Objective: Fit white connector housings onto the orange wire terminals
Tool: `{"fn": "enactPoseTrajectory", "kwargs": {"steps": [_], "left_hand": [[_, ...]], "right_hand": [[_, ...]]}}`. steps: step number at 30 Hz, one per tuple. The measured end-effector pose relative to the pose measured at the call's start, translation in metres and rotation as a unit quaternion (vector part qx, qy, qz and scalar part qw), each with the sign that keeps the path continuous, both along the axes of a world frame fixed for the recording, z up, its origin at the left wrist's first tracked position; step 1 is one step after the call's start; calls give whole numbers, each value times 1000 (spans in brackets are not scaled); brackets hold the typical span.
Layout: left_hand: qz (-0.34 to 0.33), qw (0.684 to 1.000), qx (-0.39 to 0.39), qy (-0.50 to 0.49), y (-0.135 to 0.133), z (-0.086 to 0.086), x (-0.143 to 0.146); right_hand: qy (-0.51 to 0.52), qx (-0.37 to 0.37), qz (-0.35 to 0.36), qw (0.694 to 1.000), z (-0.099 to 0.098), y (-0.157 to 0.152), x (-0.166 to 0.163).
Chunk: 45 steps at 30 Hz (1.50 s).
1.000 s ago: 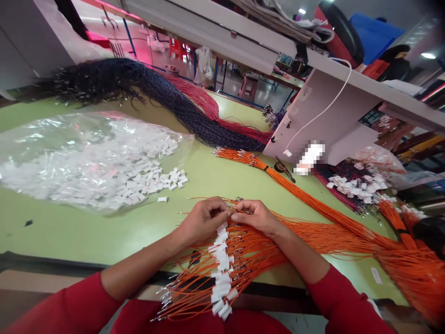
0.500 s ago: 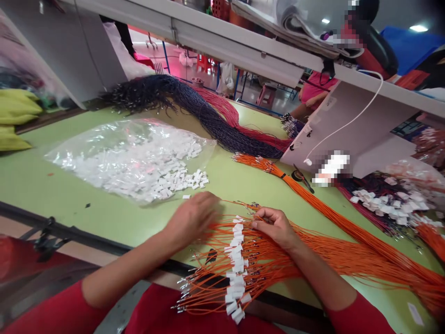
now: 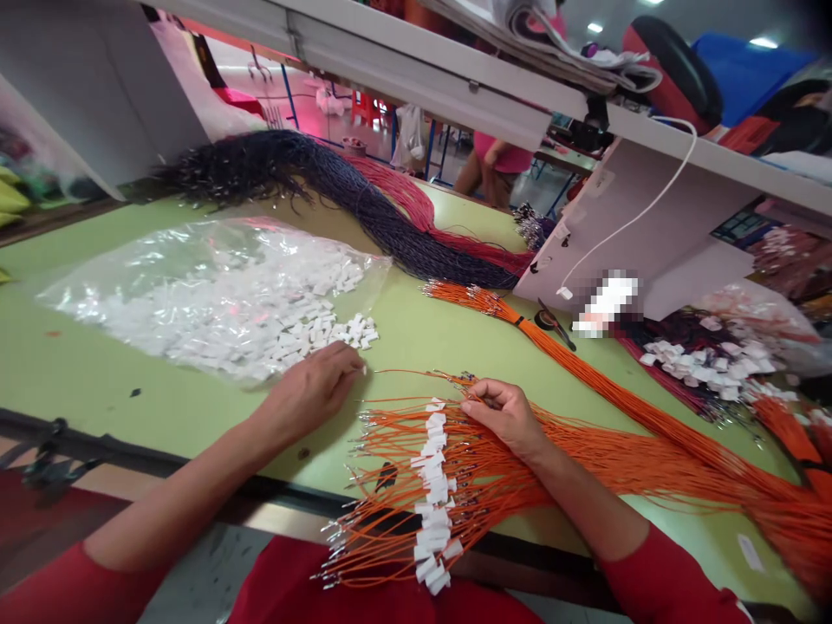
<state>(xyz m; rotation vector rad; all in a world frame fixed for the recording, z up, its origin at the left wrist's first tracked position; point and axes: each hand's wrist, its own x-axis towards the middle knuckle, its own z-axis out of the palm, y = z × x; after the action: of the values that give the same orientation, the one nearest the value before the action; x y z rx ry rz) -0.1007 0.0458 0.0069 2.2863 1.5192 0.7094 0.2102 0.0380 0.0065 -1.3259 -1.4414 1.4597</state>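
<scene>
My left hand (image 3: 318, 381) is closed in a pinch beside the loose white pieces. At its fingertips shows the edge of a small white plastic connector (image 3: 364, 370), facing the bare end of an orange wire (image 3: 409, 373). That wire runs to my right hand (image 3: 507, 418), whose thumb and fingers are pinched on it. Below lie many orange wires (image 3: 604, 451), spread like a fan, with metal tips pointing left. White connectors (image 3: 434, 472) sit on them in an overlapping row. To the left, a clear plastic bag (image 3: 195, 286) full of white connectors spills some from its mouth.
A tied orange wire bundle (image 3: 559, 347) runs diagonally, near black-handled snips (image 3: 555, 325). Dark blue wires (image 3: 364, 191) and red wires (image 3: 416, 204) lie at the back. A shelf (image 3: 416, 65) crosses overhead; its panel (image 3: 637, 225) stands at right. Another person's arm (image 3: 494, 160) shows behind.
My left hand has moved left, away from the orange wires and toward the white connectors, and now pinches one. My right hand stays on the wire. The view has shifted slightly.
</scene>
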Motion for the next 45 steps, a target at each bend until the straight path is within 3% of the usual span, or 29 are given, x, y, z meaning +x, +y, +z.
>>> {"fn": "enactPoseTrajectory", "kwargs": {"steps": [4,8,10,13,20,23,28,34,38,42,45], "left_hand": [[-59,972,-151,-172,-6,9,43],[-141,886,-275,-345,-5,3,80],[-157,863,-303,-373,-5,-2,88],[-159,855,-308,-386,-6,-7,90],[-150,866,-292,-378,-12,-9,90],[-136,890,-255,-353,-14,-5,90],[-151,942,-128,-271,-18,1,93],[-119,926,-171,-316,-21,-1,103],[-118,935,-153,-297,-26,0,103],[-131,967,-75,-204,-20,-1,81],[-25,994,49,-97,2,-7,47]], "right_hand": [[15,19,-18,1000,1,-1,-1],[24,31,-15,999,5,-3,0],[28,39,-10,999,6,-3,0],[17,47,-3,999,7,-3,-1],[-41,56,-3,998,7,-5,-6],[-59,81,-12,995,9,-7,-8],[-60,80,-14,995,11,-9,-12],[-50,78,14,996,7,-11,-11],[-34,98,27,994,8,-7,-7],[25,62,-29,997,8,0,-4],[43,30,-31,998,4,1,-5]]}}
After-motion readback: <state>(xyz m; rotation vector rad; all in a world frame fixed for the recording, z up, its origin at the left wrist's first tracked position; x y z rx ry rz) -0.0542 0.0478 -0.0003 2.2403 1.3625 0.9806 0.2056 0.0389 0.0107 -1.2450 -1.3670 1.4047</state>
